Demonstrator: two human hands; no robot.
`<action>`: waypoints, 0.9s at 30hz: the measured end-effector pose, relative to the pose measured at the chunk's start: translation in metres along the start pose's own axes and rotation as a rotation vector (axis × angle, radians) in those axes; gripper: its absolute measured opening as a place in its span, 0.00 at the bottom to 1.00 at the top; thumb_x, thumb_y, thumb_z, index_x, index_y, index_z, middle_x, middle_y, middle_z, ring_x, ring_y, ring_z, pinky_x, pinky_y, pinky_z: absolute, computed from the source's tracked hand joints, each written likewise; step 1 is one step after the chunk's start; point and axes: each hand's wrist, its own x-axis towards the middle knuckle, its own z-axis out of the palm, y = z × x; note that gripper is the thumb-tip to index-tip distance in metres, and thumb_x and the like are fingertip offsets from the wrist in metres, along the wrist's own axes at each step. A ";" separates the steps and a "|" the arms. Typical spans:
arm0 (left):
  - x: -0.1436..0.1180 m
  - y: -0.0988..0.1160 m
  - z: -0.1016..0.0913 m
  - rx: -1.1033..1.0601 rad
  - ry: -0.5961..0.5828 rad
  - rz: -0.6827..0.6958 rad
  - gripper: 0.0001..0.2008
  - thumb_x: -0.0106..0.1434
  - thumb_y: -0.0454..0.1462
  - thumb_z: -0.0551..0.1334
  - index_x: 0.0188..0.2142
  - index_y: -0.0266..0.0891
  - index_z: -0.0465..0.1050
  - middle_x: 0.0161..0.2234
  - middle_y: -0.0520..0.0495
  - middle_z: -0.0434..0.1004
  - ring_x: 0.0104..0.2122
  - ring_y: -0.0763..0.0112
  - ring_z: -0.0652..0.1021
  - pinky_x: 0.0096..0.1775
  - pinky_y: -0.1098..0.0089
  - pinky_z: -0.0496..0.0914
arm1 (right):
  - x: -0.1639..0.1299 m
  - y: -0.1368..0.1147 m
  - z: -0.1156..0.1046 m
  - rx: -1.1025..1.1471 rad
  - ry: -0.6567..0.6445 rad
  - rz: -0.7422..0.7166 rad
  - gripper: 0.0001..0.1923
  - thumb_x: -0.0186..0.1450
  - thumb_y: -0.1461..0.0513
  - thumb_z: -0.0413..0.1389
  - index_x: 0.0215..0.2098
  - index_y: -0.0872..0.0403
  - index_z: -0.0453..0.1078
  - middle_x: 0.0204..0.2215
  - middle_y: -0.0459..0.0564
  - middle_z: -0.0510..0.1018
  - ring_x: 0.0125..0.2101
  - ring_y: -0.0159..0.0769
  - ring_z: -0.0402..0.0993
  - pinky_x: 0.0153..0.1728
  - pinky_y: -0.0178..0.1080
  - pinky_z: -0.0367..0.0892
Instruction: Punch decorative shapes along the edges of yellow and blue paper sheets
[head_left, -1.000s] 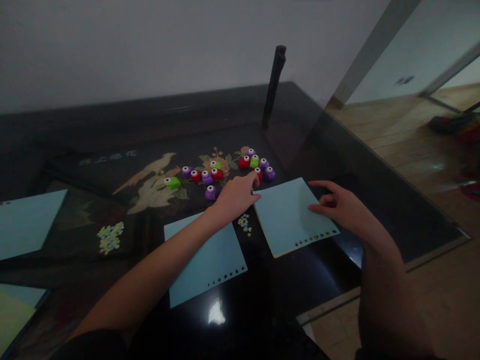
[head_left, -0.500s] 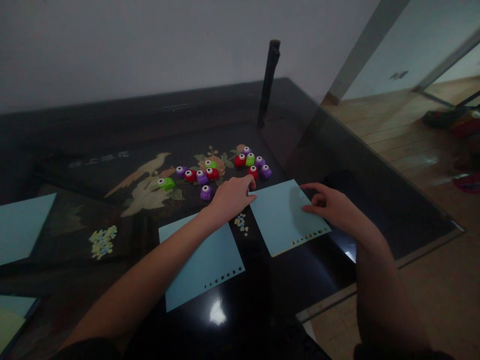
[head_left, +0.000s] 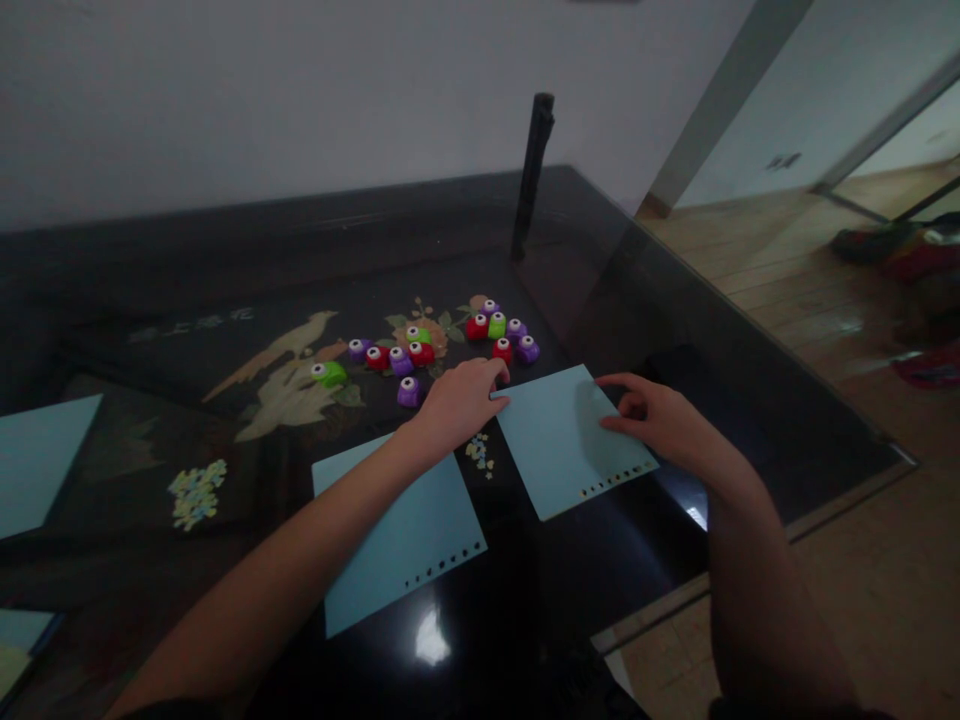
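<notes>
A dark glossy table (head_left: 675, 330) with a painted bird-and-flower panel carries everything. Near its middle, toward twelve o'clock, lies a loose cluster of small red, green and purple paper punches (head_left: 435, 345). Just below them at five o'clock lies a light blue sheet (head_left: 566, 440) with a row of punched holes along its near edge. A second blue sheet (head_left: 420, 545) lies at six o'clock, also holed. Between the two sheets sits a small pile of paper cutouts (head_left: 478, 452). A bigger heap of cutouts (head_left: 195, 492) lies at nine o'clock, with another blue sheet (head_left: 37, 460) beyond it. A dark upright post (head_left: 531, 175) stands at one o'clock.
</notes>
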 end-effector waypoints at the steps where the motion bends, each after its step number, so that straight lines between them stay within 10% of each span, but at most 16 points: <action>1: 0.000 0.000 0.000 0.002 0.001 -0.001 0.09 0.60 0.38 0.62 0.41 0.40 0.71 0.36 0.47 0.75 0.35 0.64 0.75 0.35 0.66 0.67 | 0.000 0.000 0.000 0.006 -0.002 0.000 0.25 0.58 0.63 0.58 0.54 0.54 0.66 0.21 0.41 0.67 0.23 0.34 0.66 0.26 0.37 0.60; 27: -0.003 0.004 0.001 0.090 0.062 0.078 0.07 0.62 0.37 0.62 0.41 0.40 0.72 0.41 0.46 0.73 0.39 0.62 0.75 0.39 0.64 0.69 | -0.001 0.001 0.002 -0.169 0.165 -0.042 0.19 0.53 0.60 0.61 0.44 0.53 0.74 0.27 0.47 0.69 0.28 0.37 0.67 0.28 0.38 0.61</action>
